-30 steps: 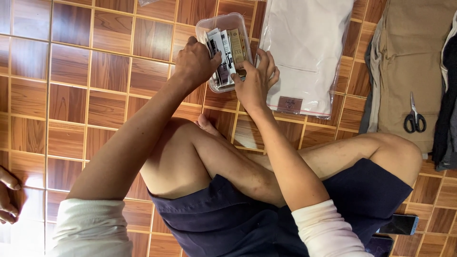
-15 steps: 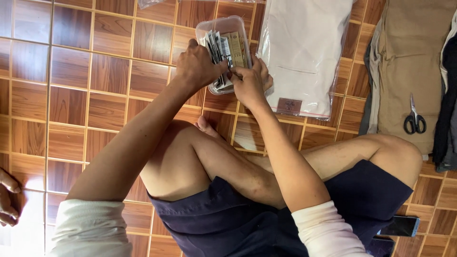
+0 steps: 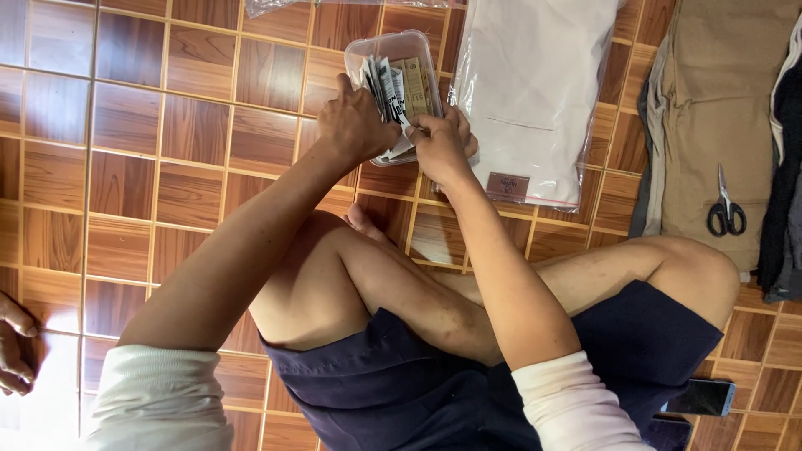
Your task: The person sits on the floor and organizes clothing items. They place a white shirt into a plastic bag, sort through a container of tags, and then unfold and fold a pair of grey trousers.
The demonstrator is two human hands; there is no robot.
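A clear plastic tray (image 3: 399,52) of paper tags (image 3: 393,88) is set on the brown tiled floor (image 3: 125,167). The tags are gripped by the fingers of the left hand (image 3: 355,125) and pinched by the right hand (image 3: 441,146). A bagged white garment (image 3: 535,83) lies just beside; black scissors (image 3: 725,205) rest on khaki cloth (image 3: 718,100).

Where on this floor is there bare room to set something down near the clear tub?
The widest bare patch is the wooden parquet floor left of the clear plastic tub and the left hand. It is crowded to the right: the right hand sits by the bagged white garment, then the tan clothes carrying scissors.
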